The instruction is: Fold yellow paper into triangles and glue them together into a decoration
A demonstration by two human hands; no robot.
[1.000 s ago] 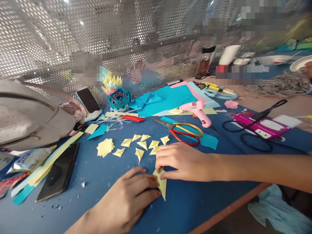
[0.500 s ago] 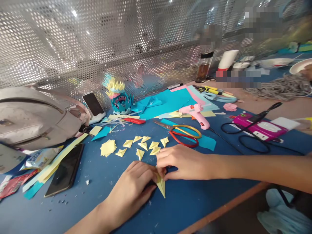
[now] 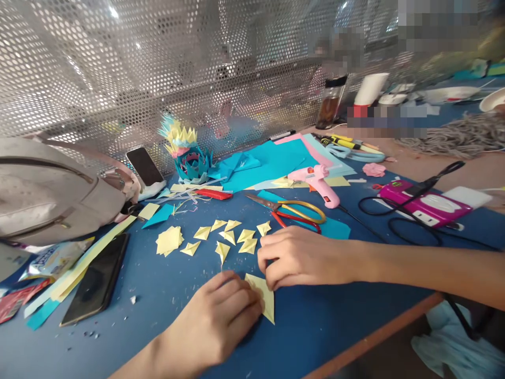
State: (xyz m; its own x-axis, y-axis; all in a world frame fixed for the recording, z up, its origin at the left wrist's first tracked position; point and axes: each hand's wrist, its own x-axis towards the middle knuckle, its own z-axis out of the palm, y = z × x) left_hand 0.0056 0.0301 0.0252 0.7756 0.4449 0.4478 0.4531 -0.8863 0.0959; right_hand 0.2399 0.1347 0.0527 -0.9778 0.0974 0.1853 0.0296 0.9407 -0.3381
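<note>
A pale yellow paper piece (image 3: 263, 296) is being folded flat on the blue worktop (image 3: 165, 284), judging by its creased, pointed shape. It is pinned by the curled fingers of the left hand (image 3: 215, 323), while its upper edge is pinched by the fingers of the right hand (image 3: 298, 256). A firm crease along that edge seems called for. Finished yellow folds (image 3: 229, 237) lie just beyond, scissors (image 3: 294, 210) and a pink glue gun (image 3: 317, 181) farther back, before a perforated metal screen (image 3: 158, 68).

yellow paper piece (image 3: 265, 297) partly under left hand (image 3: 221, 326), backpack (image 3: 47, 195) cut off
</note>
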